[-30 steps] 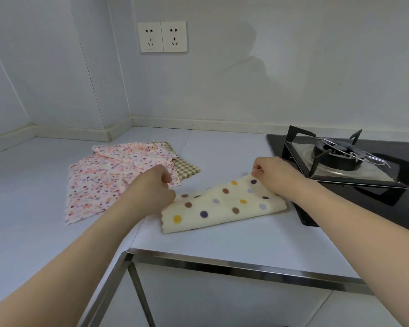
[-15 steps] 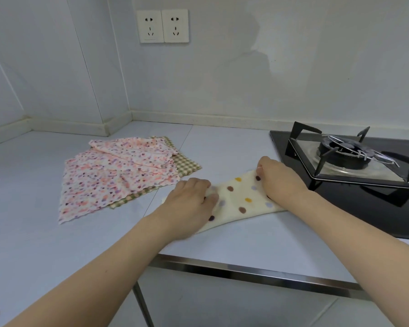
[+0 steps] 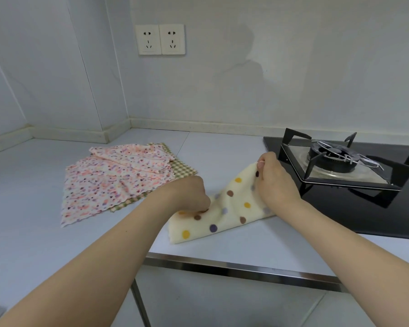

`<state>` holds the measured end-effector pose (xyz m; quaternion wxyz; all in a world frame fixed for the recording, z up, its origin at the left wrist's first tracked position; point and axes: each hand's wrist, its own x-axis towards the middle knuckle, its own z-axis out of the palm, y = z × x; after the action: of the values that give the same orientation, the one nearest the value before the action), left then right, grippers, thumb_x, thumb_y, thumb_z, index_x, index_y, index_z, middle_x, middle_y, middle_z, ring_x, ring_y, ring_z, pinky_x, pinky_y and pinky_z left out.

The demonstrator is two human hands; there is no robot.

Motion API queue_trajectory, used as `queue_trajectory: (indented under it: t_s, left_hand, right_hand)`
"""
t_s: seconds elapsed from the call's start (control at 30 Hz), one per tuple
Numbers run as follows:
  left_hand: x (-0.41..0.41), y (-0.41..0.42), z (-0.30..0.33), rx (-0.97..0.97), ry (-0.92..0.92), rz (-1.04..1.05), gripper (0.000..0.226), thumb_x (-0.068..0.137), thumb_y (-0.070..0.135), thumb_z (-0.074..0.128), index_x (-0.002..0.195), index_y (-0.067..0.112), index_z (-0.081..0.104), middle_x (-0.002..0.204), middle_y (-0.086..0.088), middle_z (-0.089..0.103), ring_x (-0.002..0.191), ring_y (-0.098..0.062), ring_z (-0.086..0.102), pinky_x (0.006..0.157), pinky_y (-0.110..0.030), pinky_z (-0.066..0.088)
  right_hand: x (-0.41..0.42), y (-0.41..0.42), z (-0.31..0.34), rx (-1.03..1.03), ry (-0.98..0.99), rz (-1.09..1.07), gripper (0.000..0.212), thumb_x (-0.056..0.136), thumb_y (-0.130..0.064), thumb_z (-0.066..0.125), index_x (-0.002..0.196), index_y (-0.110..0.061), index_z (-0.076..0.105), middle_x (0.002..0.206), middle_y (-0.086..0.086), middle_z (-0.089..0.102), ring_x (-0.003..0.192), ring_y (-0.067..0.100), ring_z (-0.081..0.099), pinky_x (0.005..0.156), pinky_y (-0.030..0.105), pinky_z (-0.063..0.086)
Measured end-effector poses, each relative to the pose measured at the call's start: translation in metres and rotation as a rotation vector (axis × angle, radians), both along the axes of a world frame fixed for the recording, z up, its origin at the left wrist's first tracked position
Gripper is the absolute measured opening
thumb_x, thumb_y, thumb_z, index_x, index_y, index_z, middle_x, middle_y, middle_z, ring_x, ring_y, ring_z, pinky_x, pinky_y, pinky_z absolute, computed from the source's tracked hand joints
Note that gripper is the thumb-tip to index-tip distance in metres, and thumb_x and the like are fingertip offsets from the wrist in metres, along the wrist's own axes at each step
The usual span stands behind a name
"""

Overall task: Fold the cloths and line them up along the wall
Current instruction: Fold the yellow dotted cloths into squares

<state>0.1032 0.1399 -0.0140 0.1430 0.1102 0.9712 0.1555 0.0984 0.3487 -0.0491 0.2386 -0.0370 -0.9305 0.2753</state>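
The right hand (image 3: 275, 178) has lifted the far corner of the polka-dot cloth (image 3: 224, 208), pinching it, while the left hand (image 3: 189, 194), flat a moment ago, now grips the near-left edge. Another fold looks underway at the counter's (image 3: 33, 208) near edge.

Three cloths: one dotted (image 3: 224, 213), one floral (image 3: 109, 182), one checked (image 3: 184, 167). Two sockets (image 3: 161, 39). One burner (image 3: 333, 156).

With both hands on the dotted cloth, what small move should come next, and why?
Probably fold the corner pinched by the right hand over toward the left hand: the dotted cloth is raised there and the left hand grips its near edge.
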Motion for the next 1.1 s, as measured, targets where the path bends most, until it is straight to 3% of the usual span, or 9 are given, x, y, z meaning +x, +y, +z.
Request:
queue_trajectory:
  t_s: [0.17, 0.3, 0.47, 0.53, 0.6, 0.67, 0.77, 0.93, 1.1]
  left_hand:
    - [0.004, -0.009, -0.001, 0.065, 0.043, -0.045, 0.011, 0.084, 0.017, 0.057, 0.084, 0.025, 0.049, 0.087, 0.005, 0.054, 0.073, -0.012, 0.048, 0.058, -0.025, 0.036]
    - [0.016, -0.015, 0.010, 0.215, 0.208, -0.041, 0.012, 0.086, 0.019, 0.059, 0.095, 0.023, 0.054, 0.087, 0.005, 0.054, 0.072, -0.011, 0.050, 0.060, -0.025, 0.041]
    - [0.049, -0.019, 0.057, -0.009, 0.617, -0.064, 0.015, 0.089, 0.027, 0.058, 0.079, 0.019, 0.051, 0.087, 0.003, 0.054, 0.076, -0.019, 0.051, 0.059, -0.030, 0.038]
    - [0.065, -0.022, 0.076, 0.171, 0.436, -0.139, 0.023, 0.085, 0.026, 0.065, 0.073, 0.016, 0.049, 0.085, 0.005, 0.060, 0.069, -0.015, 0.054, 0.054, -0.026, 0.036]
    - [0.079, -0.025, 0.091, 0.586, -0.032, -0.186, 0.030, 0.078, 0.013, 0.071, 0.068, 0.015, 0.043, 0.073, -0.002, 0.062, 0.054, -0.013, 0.053, 0.046, -0.021, 0.036]
    - [0.078, -0.032, 0.094, 0.817, -0.287, -0.175, 0.030, 0.069, 0.008, 0.070, 0.066, 0.018, 0.042, 0.061, -0.007, 0.050, 0.046, -0.017, 0.048, 0.040, -0.019, 0.033]
    - [0.063, -0.034, 0.077, 0.859, -0.368, -0.102, 0.030, 0.065, 0.008, 0.069, 0.063, 0.020, 0.042, 0.063, -0.008, 0.049, 0.049, -0.021, 0.051, 0.044, -0.021, 0.037]
    - [0.041, -0.036, 0.039, 0.788, -0.451, 0.022, 0.030, 0.075, -0.001, 0.069, 0.063, 0.018, 0.048, 0.070, -0.009, 0.058, 0.057, -0.021, 0.060, 0.046, -0.023, 0.046]
    - [0.022, -0.037, 0.010, 0.445, -0.180, 0.090, 0.014, 0.082, 0.011, 0.071, 0.084, 0.013, 0.057, 0.076, -0.004, 0.061, 0.060, -0.016, 0.055, 0.049, -0.021, 0.041]
  right_hand:
    - [0.029, 0.004, 0.019, -0.014, 0.172, 0.139, 0.013, 0.102, -0.023, 0.029, 0.100, -0.021, 0.042, 0.096, -0.004, 0.055, 0.084, 0.026, 0.053, 0.075, 0.042, 0.044]
    - [0.047, 0.014, 0.031, -0.051, 0.269, 0.190, 0.012, 0.102, -0.021, 0.033, 0.099, -0.023, 0.044, 0.095, -0.004, 0.054, 0.084, 0.017, 0.051, 0.075, 0.039, 0.042]
    - [0.069, 0.029, 0.047, -0.146, 0.499, 0.279, 0.013, 0.102, -0.010, 0.038, 0.105, -0.012, 0.050, 0.098, -0.004, 0.050, 0.085, -0.008, 0.053, 0.071, 0.027, 0.045]
    - [0.076, 0.032, 0.055, -0.176, 0.619, 0.295, 0.015, 0.101, -0.008, 0.039, 0.108, -0.008, 0.052, 0.098, -0.002, 0.051, 0.085, -0.007, 0.055, 0.070, 0.017, 0.044]
    - [0.081, 0.037, 0.063, -0.244, 0.661, 0.291, 0.016, 0.100, -0.008, 0.039, 0.110, -0.008, 0.052, 0.095, -0.001, 0.052, 0.083, -0.006, 0.053, 0.064, 0.014, 0.047]
    - [0.082, 0.041, 0.068, -0.234, 0.615, 0.292, 0.016, 0.100, -0.008, 0.040, 0.109, -0.010, 0.052, 0.092, -0.004, 0.052, 0.082, -0.007, 0.053, 0.065, 0.015, 0.047]
    - [0.076, 0.044, 0.065, -0.109, 0.461, 0.282, 0.017, 0.099, -0.007, 0.041, 0.104, -0.020, 0.051, 0.090, -0.005, 0.053, 0.082, -0.011, 0.051, 0.070, 0.007, 0.037]
    - [0.062, 0.039, 0.047, -0.050, 0.108, 0.268, 0.018, 0.099, -0.009, 0.037, 0.103, -0.025, 0.046, 0.098, -0.004, 0.051, 0.074, -0.003, 0.051, 0.040, 0.022, 0.046]
    - [0.035, 0.031, 0.026, 0.088, -0.087, 0.291, 0.020, 0.101, -0.011, 0.033, 0.103, -0.028, 0.042, 0.108, -0.008, 0.046, 0.089, -0.001, 0.051, 0.046, 0.035, 0.057]
